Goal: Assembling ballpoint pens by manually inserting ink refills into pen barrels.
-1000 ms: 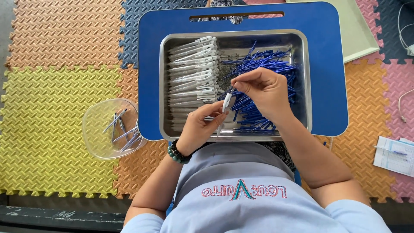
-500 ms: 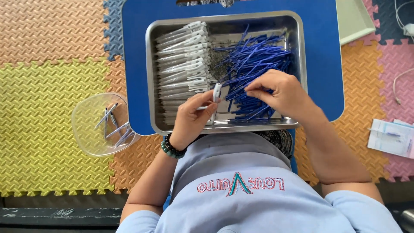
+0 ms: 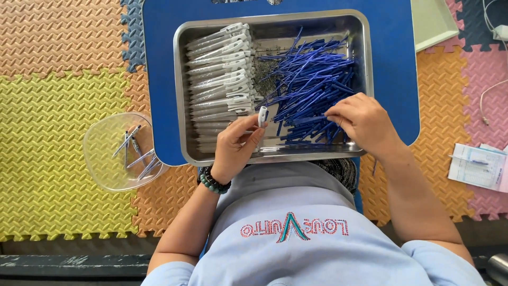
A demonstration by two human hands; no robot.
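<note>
A steel tray (image 3: 180, 79) rests on a blue board (image 3: 159, 63) in front of me. Its left side holds a stack of clear pen barrels (image 3: 219, 63); its right side holds a heap of blue refills (image 3: 312, 85). My left hand (image 3: 235, 145) pinches one clear pen barrel (image 3: 261, 115) upright over the tray's near edge. Over at the lower right of the heap, my right hand (image 3: 362, 122) has its fingertips on a blue refill, pinching it among the others.
A clear plastic bowl (image 3: 103, 132) with several finished pens (image 3: 137, 153) sits on the foam mats to the left. A pile of small springs (image 3: 267, 69) lies mid-tray. Papers (image 3: 476, 167) and a white cable (image 3: 489, 85) lie at the right.
My right hand moved away from the barrel, rightward onto the refill heap. My left hand kept hold of the clear barrel. The view shifted so the tray sits lower left.
</note>
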